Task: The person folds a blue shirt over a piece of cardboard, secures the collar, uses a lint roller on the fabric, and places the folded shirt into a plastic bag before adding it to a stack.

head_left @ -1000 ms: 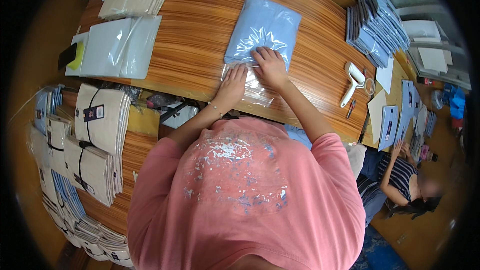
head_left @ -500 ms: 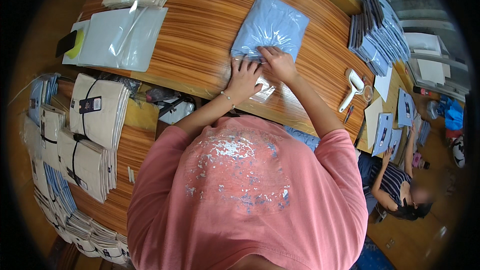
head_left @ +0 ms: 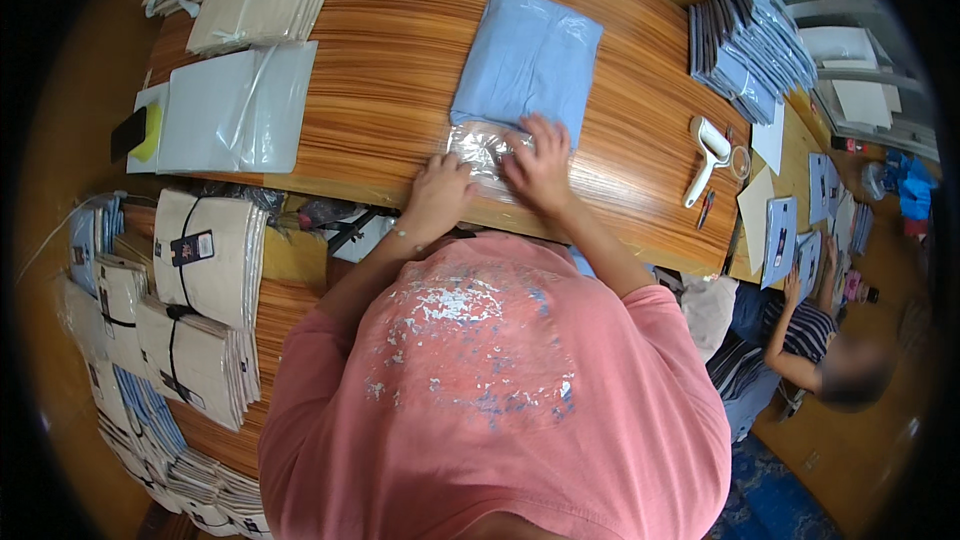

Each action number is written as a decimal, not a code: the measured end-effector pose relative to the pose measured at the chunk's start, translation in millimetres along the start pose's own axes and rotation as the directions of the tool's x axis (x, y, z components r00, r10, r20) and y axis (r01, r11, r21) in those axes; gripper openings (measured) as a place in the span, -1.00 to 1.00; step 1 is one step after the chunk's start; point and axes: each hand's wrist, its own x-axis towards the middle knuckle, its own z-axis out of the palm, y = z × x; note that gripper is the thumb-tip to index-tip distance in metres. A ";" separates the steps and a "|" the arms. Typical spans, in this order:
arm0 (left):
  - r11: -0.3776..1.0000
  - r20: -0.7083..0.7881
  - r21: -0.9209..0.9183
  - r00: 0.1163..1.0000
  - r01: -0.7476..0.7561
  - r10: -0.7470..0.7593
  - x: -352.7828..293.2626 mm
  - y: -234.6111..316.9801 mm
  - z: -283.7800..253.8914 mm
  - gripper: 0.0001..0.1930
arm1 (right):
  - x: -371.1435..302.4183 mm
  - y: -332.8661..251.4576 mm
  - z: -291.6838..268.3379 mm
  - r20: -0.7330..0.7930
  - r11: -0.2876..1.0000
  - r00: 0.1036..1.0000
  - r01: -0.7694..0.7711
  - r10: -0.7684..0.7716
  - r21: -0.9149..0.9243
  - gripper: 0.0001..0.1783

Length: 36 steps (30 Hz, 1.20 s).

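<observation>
A light blue folded garment (head_left: 527, 60) lies flat on the wooden table in a clear plastic bag, whose loose end (head_left: 482, 148) extends toward me past the cloth. At the near left corner of that loose end is my left hand (head_left: 438, 198), its fingers bent and closed on the plastic. My right hand (head_left: 542, 170) is over the right part of the bag's end, where the garment's lower edge begins. Its fingers are spread and slightly curled, with the tips at the plastic.
Flat clear bags (head_left: 235, 110) and a dark phone (head_left: 129, 135) are at the left. Stacked beige garments (head_left: 210, 255) stand below them. To the right are a white lint roller (head_left: 708, 155), small scissors (head_left: 706, 210), stacked blue garments (head_left: 745, 40) and another person (head_left: 800, 325).
Both my hands have come nearer and parted, the left moving left. My right hand has left the bag's middle, its fingers now spread. The packed garment looks smoother, with fewer radiating creases.
</observation>
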 end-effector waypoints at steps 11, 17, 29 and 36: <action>0.914 -0.179 -0.332 0.967 -0.233 0.181 40.4 -81.7 -7.1 -0.87 | 2.0 -87.0 58.5 0.397 0.855 0.873 -0.417 0.283 0.307 -0.68; 0.932 -0.208 -0.194 0.941 -0.307 0.267 38.7 -86.5 2.0 -0.84 | 10.5 -95.3 65.6 0.366 0.865 0.865 -0.443 0.344 0.236 -0.84; 0.872 -0.262 -0.318 0.918 -0.372 0.296 36.0 -73.6 -11.5 -0.74 | -370.1 -93.7 -104.4 0.595 0.634 0.331 -0.649 0.733 -0.420 -0.78; 0.758 -0.211 0.025 0.738 -0.651 0.641 79.1 -99.3 -29.2 -0.81 | -172.0 2.4 -75.3 -0.047 0.686 0.688 -0.725 0.724 -0.062 -0.63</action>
